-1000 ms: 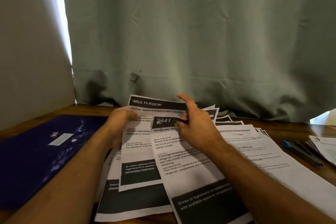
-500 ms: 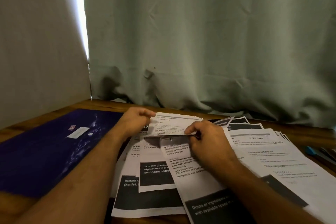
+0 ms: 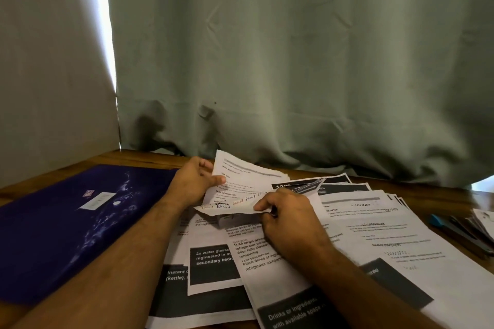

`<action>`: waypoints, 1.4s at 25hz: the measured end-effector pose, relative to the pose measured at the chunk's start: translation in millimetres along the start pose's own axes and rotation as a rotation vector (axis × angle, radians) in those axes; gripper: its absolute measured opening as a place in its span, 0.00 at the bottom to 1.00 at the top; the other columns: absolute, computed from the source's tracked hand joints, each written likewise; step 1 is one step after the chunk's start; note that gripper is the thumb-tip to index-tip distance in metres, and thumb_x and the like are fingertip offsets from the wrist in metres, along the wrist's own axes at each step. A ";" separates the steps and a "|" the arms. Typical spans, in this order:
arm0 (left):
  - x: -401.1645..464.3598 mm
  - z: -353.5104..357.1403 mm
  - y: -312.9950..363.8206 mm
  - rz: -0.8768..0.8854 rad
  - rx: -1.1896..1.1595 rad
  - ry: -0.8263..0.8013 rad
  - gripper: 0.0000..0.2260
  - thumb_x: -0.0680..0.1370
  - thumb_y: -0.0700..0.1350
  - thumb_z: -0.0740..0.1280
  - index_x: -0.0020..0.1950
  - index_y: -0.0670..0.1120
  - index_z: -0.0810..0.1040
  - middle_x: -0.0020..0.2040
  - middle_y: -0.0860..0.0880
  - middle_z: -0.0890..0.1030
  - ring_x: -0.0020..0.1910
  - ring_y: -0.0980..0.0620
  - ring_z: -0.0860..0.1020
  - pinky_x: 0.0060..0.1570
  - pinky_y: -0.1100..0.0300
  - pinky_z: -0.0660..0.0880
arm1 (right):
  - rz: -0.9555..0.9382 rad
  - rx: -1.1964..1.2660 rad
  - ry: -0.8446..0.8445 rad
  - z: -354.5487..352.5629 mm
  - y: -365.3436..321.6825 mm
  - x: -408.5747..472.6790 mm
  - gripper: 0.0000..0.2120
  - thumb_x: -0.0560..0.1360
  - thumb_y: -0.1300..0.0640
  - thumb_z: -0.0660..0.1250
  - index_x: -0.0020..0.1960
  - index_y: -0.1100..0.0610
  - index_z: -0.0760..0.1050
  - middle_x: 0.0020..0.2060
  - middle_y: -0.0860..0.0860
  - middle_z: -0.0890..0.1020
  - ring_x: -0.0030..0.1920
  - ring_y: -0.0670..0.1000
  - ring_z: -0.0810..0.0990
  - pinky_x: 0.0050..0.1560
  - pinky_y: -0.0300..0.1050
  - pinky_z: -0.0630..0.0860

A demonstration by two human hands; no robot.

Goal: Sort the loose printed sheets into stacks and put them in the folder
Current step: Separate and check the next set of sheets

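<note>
Head view looked down on both bare forearms reaching over a wooden table [image 3: 149,159]. The left hand [image 3: 196,181] held the left edge of a lifted printed sheet [image 3: 247,177], its thumb curled over the front of the paper and its fingers behind it. The right hand [image 3: 287,212] pinched the folded-over edge of another sheet bearing handwriting [image 3: 230,205], thumb and fingers curled tightly on the paper just below and right of the left hand. Directly under both hands lay overlapping loose printed sheets [image 3: 213,270] with black text blocks, spread toward the person between the forearms. To the right of the right hand a further fanned run of white sheets [image 3: 374,222] stretched across the table. Beyond that, well apart from the right hand, a blue-capped pen [image 3: 438,222] lay beside a small pile of papers at the frame's edge. To the left of the left forearm, a dark blue folder [image 3: 66,222] lay flat and closed, with a white label on its cover. Behind the hands hung a grey-green curtain [image 3: 294,61] brushing the table's far edge.
</note>
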State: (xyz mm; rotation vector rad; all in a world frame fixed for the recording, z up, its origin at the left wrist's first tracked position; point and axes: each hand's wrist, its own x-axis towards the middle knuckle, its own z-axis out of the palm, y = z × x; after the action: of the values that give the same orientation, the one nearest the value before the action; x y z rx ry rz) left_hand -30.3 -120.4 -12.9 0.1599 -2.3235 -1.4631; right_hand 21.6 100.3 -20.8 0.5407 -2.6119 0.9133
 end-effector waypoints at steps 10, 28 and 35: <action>-7.6 3.5 17.6 -0.037 -0.271 0.074 0.04 0.83 0.46 0.64 0.53 0.50 0.79 0.49 0.50 0.85 0.46 0.50 0.85 0.43 0.55 0.81 | -0.130 -0.010 0.138 -7.6 2.3 4.8 0.07 0.78 0.53 0.67 0.55 0.45 0.80 0.50 0.39 0.74 0.50 0.40 0.74 0.55 0.30 0.71; -29.7 -53.4 151.8 0.646 -0.123 0.483 0.13 0.84 0.51 0.61 0.59 0.43 0.77 0.52 0.49 0.83 0.46 0.55 0.83 0.40 0.63 0.81 | -0.085 0.250 0.206 -16.5 -6.0 12.2 0.21 0.79 0.54 0.65 0.60 0.34 0.59 0.49 0.41 0.80 0.48 0.42 0.80 0.53 0.44 0.81; -55.2 -72.4 232.2 0.869 -0.037 0.589 0.07 0.85 0.48 0.60 0.54 0.48 0.75 0.45 0.57 0.79 0.41 0.62 0.79 0.35 0.74 0.76 | -0.276 0.136 0.370 -60.7 -17.2 15.5 0.16 0.79 0.58 0.63 0.39 0.42 0.64 0.38 0.41 0.74 0.39 0.40 0.74 0.37 0.34 0.69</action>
State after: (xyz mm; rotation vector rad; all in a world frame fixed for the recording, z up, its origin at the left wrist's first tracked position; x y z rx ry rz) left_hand 73.2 -60.8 206.0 -0.3470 -1.5572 -0.8499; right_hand 26.1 123.2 39.8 0.6749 -2.0974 0.9954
